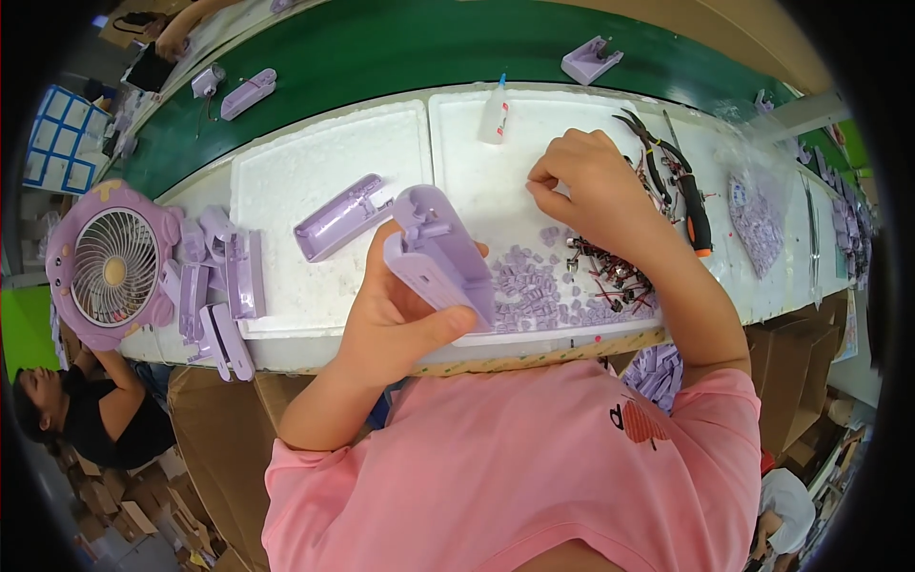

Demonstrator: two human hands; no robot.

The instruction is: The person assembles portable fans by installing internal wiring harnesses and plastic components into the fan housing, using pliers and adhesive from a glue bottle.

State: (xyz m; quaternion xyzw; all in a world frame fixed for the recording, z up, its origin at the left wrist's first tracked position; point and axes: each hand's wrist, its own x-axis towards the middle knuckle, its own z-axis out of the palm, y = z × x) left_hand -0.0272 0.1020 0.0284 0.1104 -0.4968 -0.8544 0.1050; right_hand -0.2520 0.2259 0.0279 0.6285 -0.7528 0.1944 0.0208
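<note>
My left hand (386, 319) grips a light purple plastic housing (434, 248), tilted up with its hollow side facing right. My right hand (589, 181) is raised over the white board, thumb and forefinger pinched together; whatever they hold, if anything, is hidden. Below it lie a heap of small purple plastic pieces (522, 291) and a pile of small parts with red and black wires (618, 276). Another purple housing (341, 219) rests on the board to the left of the held one.
A purple fan (114, 270) stands at the left beside stacked purple housings (245, 275). A white bottle with a blue tip (495, 116) is at the back. Pliers (650, 143), an orange-and-black screwdriver (699, 224) and a bag of purple pieces (756, 224) lie right. A green belt (410, 52) runs behind.
</note>
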